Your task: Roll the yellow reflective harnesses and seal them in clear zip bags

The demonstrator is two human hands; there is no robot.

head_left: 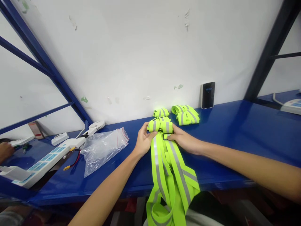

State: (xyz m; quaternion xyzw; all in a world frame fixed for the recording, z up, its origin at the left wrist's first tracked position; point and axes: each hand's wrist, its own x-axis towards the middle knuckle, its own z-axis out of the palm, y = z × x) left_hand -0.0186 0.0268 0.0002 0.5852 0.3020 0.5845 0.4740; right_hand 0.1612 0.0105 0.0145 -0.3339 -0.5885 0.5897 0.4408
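A neon-yellow reflective strap vest (171,175) with grey stripes lies across the blue shelf (235,131) and hangs over its front edge. Its far end is rolled into a bundle (160,125). My left hand (144,140) is closed on the left side of that roll. My right hand (182,139) pinches the straps by a black buckle (166,136) on the right side. Another rolled vest (161,112) and a folded one (187,114) lie just behind, against the wall.
A clear zip bag (103,147) lies to the left. Further left are a white power strip (44,160), red and black wires (72,160) and a small white fan (97,125). A black device (208,94) leans on the wall. Another person's hand (5,150) shows at far left.
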